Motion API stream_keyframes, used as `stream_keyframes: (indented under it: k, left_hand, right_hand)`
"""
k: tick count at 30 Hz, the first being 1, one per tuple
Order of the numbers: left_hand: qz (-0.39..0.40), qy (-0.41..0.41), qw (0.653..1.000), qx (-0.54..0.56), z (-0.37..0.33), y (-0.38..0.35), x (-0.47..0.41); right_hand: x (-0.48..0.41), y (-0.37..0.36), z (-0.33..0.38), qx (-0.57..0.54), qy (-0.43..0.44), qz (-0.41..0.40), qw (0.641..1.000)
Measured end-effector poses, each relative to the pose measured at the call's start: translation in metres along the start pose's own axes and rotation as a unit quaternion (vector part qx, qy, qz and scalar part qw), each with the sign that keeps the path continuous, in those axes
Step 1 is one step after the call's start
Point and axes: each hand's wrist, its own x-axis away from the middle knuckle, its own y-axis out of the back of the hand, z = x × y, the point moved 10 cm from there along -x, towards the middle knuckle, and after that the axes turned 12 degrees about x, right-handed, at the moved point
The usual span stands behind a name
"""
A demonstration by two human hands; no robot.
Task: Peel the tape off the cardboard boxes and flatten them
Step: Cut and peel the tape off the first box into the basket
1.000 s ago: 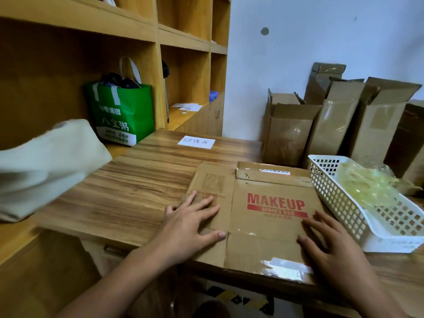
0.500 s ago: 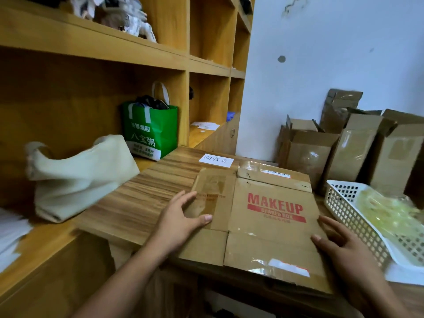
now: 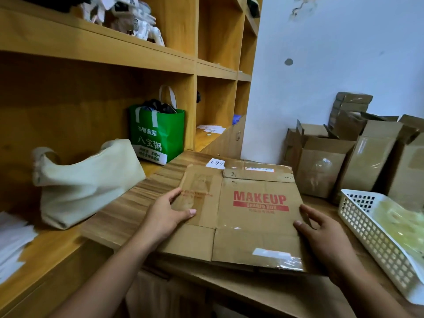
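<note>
Now the flattened cardboard box [image 3: 259,216], printed MAKEUP in red, is gripped at both sides rather than pressed down. A second ago both palms lay flat on top of it with fingers spread, squashing it against the wooden surface [image 3: 142,196]. The left hand [image 3: 165,216] has since moved to the left flap, with its thumb on top and its fingers curled at the edge. The right hand [image 3: 321,237] clasps the right edge the same way, thumb over the top and fingers tucked behind. The box lies between the two hands, directly in front of the person. Its near end overhangs the front lip of the surface and looks slightly raised, though I cannot tell for sure that it has left the wood. The shift from pressing to holding suggests the flattening of this box is finished and it is about to be picked up and moved. A strip of clear tape [image 3: 275,255] is stuck to the near flap, so some peeling may remain. To the right, just beside the right hand, sits a white basket [image 3: 367,237] holding crumpled yellowish film, probably peeled tape. Behind it, several upright cardboard boxes [image 3: 321,166] lean against the wall, apparently waiting their turn.
</note>
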Motion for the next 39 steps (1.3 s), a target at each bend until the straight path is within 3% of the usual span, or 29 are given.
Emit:
stream_keyframes:
  k: [10,20,26,32,39]
  left_hand:
    - [-0.002,-0.003,0.992,-0.127,0.01,0.044,-0.116]
    - [0.068,0.028,0.973,-0.221,0.056,0.041,-0.188]
    - [0.09,0.013,0.949,-0.302,0.073,0.035,-0.201]
    - [0.138,-0.048,0.925,-0.352,0.074,0.006,-0.196]
    - [0.106,-0.081,0.898,-0.42,0.077,-0.005,-0.191]
  right_hand:
    - [-0.075,-0.088,0.07,0.138,0.095,0.035,0.985]
    - [-0.119,-0.171,0.063,0.218,0.094,0.088,0.967]
    - [-0.116,-0.192,0.063,0.385,0.138,0.083,0.909]
    - [-0.124,-0.201,0.08,0.393,0.17,0.074,0.901]
    - [-0.136,-0.221,0.068,0.398,0.208,0.108,0.887]
